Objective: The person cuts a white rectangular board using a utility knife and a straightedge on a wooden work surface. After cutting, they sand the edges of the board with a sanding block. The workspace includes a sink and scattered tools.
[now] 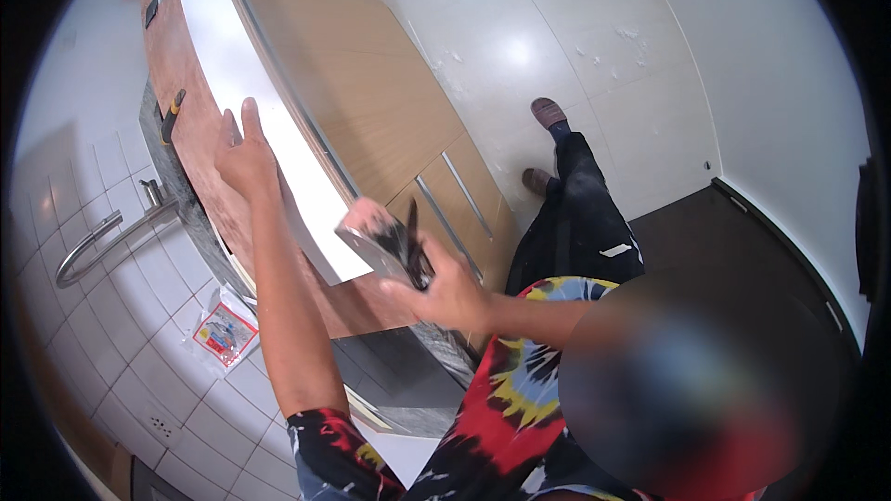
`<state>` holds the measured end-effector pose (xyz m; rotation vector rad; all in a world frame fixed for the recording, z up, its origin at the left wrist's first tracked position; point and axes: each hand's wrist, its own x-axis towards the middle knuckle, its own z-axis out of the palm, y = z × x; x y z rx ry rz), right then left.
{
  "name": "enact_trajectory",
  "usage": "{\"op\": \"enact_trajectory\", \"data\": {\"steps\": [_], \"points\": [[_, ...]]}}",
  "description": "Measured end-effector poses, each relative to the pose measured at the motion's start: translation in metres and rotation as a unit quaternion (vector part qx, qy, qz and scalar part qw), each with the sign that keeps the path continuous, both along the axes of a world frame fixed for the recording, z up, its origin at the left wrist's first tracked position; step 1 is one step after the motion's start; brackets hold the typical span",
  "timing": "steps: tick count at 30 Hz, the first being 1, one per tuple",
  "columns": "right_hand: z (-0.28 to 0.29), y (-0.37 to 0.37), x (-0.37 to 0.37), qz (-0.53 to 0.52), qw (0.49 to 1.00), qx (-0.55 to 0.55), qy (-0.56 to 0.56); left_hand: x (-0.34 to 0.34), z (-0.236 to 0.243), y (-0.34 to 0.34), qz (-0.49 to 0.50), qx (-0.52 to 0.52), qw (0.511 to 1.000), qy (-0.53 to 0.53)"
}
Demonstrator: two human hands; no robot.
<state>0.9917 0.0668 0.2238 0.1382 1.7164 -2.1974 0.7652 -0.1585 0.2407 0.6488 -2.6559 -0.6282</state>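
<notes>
A long white panel [264,116] lies on a reddish-brown board on top of the counter. My left hand [249,158] rests on the panel's wall-side edge, fingers apart and stretched forward, gripping nothing. At the panel's near end, my right hand [448,283] is closed round what looks like a hand plane [379,237], with grey metal sides, a black handle and a pinkish face. The tool is tilted and slightly blurred, so I cannot tell whether it touches the panel.
The reddish-brown board [348,306] covers the counter, with a black-and-yellow hand tool [173,115] on it. A curved tap [93,246] and a plastic packet [225,334] are on the wall side. Wooden cabinet fronts [343,56] stand right of the panel. White scraps [626,34] lie on the tiled floor.
</notes>
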Motion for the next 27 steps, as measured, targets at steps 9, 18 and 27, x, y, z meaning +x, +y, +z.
{"op": "enact_trajectory", "data": {"steps": [9,18,27], "points": [[-0.019,-0.096,-0.318,-0.118,0.988,0.014,0.099,0.002,0.004,0.005,-0.012,-0.009,1.0,-0.003],[-0.018,-0.085,-0.318,-0.08,0.991,0.017,0.108,-0.005,0.002,0.01,-0.008,-0.006,1.0,0.01],[0.017,0.01,0.009,0.039,0.998,-0.016,-0.053,-0.004,0.002,-0.003,0.003,-0.05,0.999,0.004]]}}
